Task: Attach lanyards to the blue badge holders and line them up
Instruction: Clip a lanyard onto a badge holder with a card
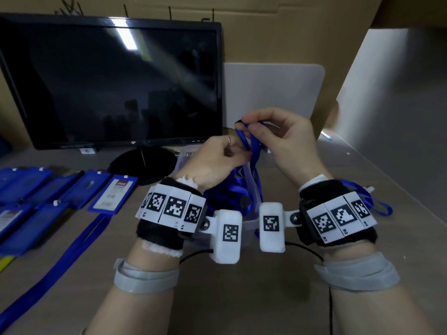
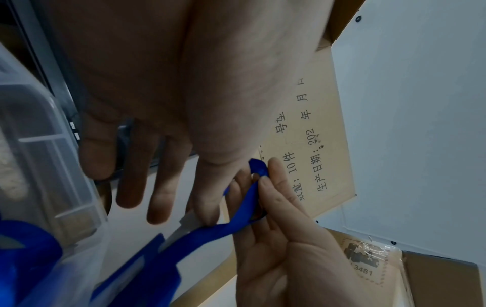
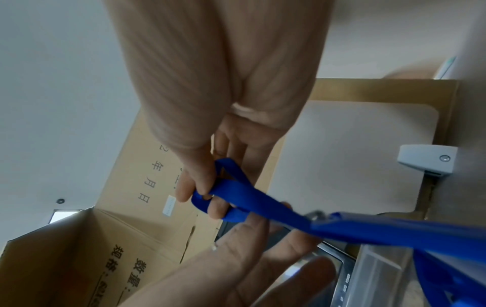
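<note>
Both hands are raised over a clear plastic box (image 1: 249, 224) that holds a tangle of blue lanyards (image 1: 225, 194). My right hand (image 1: 244, 128) pinches the top loop of one blue lanyard (image 1: 254, 151) between thumb and fingertips (image 3: 201, 178). My left hand (image 1: 238, 153) pinches the same strap (image 2: 236, 209) lower down, by its white clip (image 2: 188, 223). From there the strap hangs into the box. Several blue badge holders (image 1: 113, 194) lie in rows on the table at the left. From one of them a lanyard (image 1: 60, 257) trails toward the front edge.
A dark monitor (image 1: 108, 81) on a round stand stands behind the badge holders. Cardboard and a white panel (image 1: 273, 93) close off the back. Another blue lanyard (image 1: 377, 204) lies behind my right wrist. Bare tabletop (image 1: 242, 298) shows under my forearms.
</note>
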Available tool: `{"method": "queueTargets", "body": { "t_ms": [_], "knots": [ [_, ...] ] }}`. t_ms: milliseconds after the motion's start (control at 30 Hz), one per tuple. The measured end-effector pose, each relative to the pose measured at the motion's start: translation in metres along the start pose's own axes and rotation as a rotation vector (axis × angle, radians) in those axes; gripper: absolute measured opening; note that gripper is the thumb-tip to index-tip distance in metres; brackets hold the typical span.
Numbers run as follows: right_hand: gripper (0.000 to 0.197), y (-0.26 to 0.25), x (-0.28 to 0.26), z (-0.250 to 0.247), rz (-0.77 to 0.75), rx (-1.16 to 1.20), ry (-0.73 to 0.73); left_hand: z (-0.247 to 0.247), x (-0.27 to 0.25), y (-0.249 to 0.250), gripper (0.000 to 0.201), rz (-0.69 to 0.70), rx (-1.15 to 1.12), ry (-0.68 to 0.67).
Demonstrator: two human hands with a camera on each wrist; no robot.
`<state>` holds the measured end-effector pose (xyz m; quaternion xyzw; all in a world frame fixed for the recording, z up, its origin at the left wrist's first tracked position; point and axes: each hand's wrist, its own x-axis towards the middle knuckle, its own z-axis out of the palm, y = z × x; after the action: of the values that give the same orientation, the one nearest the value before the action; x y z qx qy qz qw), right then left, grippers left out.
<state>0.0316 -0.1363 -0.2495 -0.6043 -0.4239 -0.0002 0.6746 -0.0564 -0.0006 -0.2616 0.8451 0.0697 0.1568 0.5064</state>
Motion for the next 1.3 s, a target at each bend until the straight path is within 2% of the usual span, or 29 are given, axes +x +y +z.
{"method": "queueTargets", "body": {
  "t_ms": [100,167,300,400,500,600,667,767,900,967,1033,1133,1300],
  "knots": [
    [0.018,0.002,0.001,-0.001,-0.010,-0.020,0.021,0.000,-0.002,0.007,0.005,0.009,-0.160,0.007],
    [0.022,0.008,0.003,-0.002,0.035,-0.065,0.078,-0.003,-0.001,0.012,0.006,-0.015,-0.277,0.068],
    [0.034,0.020,0.006,-0.009,0.165,-0.232,0.147,-0.009,0.002,0.013,0.011,0.032,-0.303,0.230],
    [0.043,0.027,0.005,-0.011,0.209,-0.353,0.170,-0.009,0.001,0.014,0.011,0.073,-0.324,0.276],
    [0.037,0.024,0.002,-0.009,0.259,-0.394,0.097,-0.011,0.000,0.016,0.017,0.100,-0.291,0.260],
    [0.033,0.015,0.001,-0.005,0.214,-0.424,-0.027,-0.010,-0.002,0.019,0.024,0.125,-0.271,0.233],
    [0.039,0.007,0.000,-0.001,0.146,-0.333,-0.080,-0.008,-0.003,0.021,0.030,0.124,-0.272,0.224],
    [0.030,0.000,-0.001,0.003,0.118,-0.173,-0.139,-0.009,-0.005,0.021,0.039,0.104,-0.325,0.241],
    [0.019,0.009,0.003,0.002,0.094,-0.241,-0.033,-0.013,-0.007,0.020,0.044,0.022,-0.308,0.200],
    [0.020,0.012,0.006,-0.001,0.134,-0.225,0.055,-0.014,-0.009,0.017,0.040,-0.014,-0.278,0.113],
    [0.021,0.012,0.007,-0.004,0.174,-0.225,0.084,-0.015,-0.010,0.013,0.031,-0.027,-0.246,0.054],
    [0.024,0.010,0.005,-0.004,0.174,-0.215,0.097,-0.018,-0.009,0.012,0.020,-0.017,-0.209,0.087],
    [0.021,0.008,0.002,-0.003,0.134,-0.238,0.059,-0.022,-0.008,0.010,0.021,-0.030,-0.153,0.158]
  ]
}}
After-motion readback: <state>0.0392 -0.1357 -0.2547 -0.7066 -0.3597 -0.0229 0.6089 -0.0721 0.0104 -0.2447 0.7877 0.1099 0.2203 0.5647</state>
